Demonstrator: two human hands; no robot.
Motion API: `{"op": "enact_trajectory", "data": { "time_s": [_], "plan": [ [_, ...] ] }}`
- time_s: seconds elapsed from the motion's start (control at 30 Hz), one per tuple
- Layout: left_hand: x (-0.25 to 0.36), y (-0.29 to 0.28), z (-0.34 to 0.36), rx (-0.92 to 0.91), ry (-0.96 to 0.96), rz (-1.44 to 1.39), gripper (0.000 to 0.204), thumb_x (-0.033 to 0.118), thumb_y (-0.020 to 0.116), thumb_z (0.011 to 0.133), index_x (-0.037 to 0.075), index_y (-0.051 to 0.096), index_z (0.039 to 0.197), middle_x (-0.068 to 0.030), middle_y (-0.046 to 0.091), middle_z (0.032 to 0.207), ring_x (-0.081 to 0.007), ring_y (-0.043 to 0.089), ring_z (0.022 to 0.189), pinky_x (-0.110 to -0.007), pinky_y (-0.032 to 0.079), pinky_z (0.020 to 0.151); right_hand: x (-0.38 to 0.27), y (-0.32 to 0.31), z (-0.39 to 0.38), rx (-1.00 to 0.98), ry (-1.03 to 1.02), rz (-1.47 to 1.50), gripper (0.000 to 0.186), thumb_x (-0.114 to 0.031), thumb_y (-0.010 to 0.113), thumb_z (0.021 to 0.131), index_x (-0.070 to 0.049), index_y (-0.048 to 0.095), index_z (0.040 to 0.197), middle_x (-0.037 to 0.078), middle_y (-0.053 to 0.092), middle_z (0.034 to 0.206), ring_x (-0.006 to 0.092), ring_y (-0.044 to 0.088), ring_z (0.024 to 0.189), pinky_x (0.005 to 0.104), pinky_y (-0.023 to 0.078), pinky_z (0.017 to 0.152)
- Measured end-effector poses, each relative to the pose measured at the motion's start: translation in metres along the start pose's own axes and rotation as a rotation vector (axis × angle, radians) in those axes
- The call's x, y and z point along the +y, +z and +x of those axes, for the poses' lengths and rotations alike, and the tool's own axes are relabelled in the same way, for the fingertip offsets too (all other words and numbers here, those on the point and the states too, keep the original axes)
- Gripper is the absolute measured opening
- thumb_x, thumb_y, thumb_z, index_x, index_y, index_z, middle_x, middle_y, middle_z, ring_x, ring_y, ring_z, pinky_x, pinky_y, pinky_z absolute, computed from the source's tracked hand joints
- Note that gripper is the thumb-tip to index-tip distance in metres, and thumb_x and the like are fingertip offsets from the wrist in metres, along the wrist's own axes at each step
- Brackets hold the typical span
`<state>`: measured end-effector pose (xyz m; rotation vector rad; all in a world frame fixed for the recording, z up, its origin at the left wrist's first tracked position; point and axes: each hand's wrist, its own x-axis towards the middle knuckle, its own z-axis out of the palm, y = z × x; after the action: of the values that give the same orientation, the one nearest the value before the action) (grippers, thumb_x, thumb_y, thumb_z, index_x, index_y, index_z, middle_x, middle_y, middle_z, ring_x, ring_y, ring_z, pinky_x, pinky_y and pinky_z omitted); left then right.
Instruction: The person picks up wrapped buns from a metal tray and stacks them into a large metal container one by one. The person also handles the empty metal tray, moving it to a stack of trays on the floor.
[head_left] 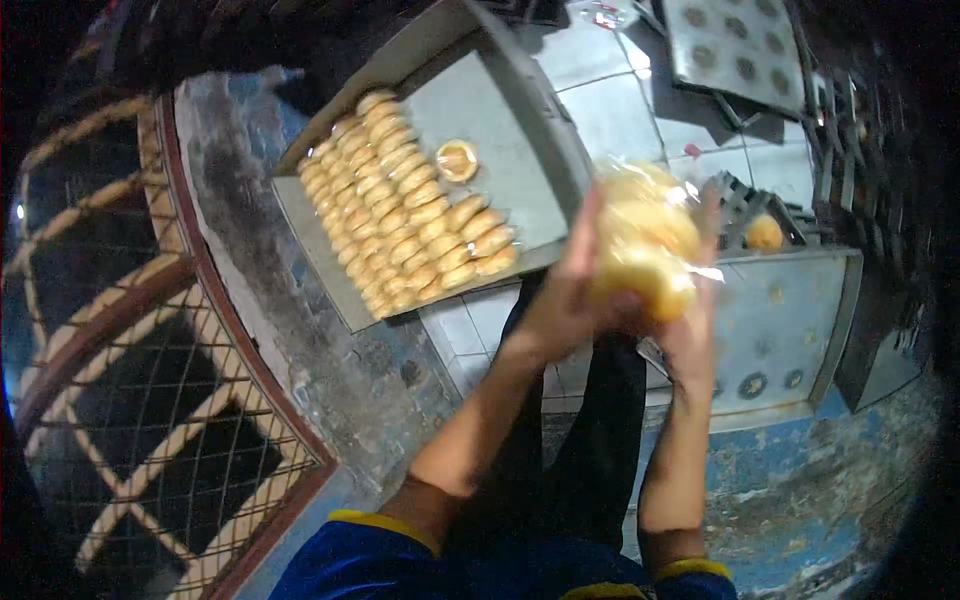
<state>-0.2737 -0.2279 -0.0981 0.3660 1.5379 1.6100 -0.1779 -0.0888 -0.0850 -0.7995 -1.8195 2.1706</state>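
- Holding one clear bag (645, 235) of golden buns, right of centre, two hands press on it from either side: left hand (578, 285), right hand (690, 335); finger details are blurred.
- At least three buns show inside; the exact count is unclear.
- One large tray (475, 105), upper centre, contains several packed rows of buns (385, 210), too many to count surely, plus one separate bun (458, 160).
- One metal tray (725, 330), right, bears dark round marks.
- One more bun (765, 233) sits just above it.

The bagged buns (648, 240) between the hands (578, 292) are blurred, number unclear.
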Motion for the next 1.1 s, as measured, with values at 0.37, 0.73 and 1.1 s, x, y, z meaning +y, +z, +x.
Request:
{"op": "enact_trajectory", "data": {
  "time_s": [0.37,0.73,1.1],
  "plan": [
    [-0.056,-0.359,0.114,0.451,0.071,0.031,0.090,0.067,0.051,0.103,0.002,0.032,0.164,-0.0155,0.043,0.162,-0.0299,0.039,0.151,-0.041,0.029,0.125,0.159,0.296,0.289,-0.414,-0.020,0.073,0.104,-0.058,0.074,0.092,0.003,0.028,0.163,0.020,0.056,0.149,0.0315,0.054,0.138,0.0404,0.040,0.118],
    [-0.099,-0.379,0.107,0.382,-0.394,0.030,0.119,0.080,0.050,0.093,-0.012,0.021,0.162,-0.0354,0.036,0.162,-0.0414,0.034,0.155,-0.045,0.027,0.126,0.224,0.283,0.269,-0.392,0.479,0.168,0.088,-0.066,0.055,0.099,-0.004,0.041,0.160,0.013,0.051,0.157,0.0274,0.046,0.147,0.0437,0.033,0.123],
    [-0.075,-0.397,0.052,0.273,-0.749,-0.175,0.104,0.084,0.032,0.098,-0.004,0.049,0.149,-0.0237,0.068,0.130,-0.0306,0.069,0.112,-0.042,0.052,0.102,0.159,0.322,0.287,-0.575,1.075,-0.300,0.104,-0.090,0.051,0.083,-0.014,0.053,0.153,0.016,0.061,0.146,0.0317,0.059,0.132,0.0559,0.045,0.112]
  ]
}}
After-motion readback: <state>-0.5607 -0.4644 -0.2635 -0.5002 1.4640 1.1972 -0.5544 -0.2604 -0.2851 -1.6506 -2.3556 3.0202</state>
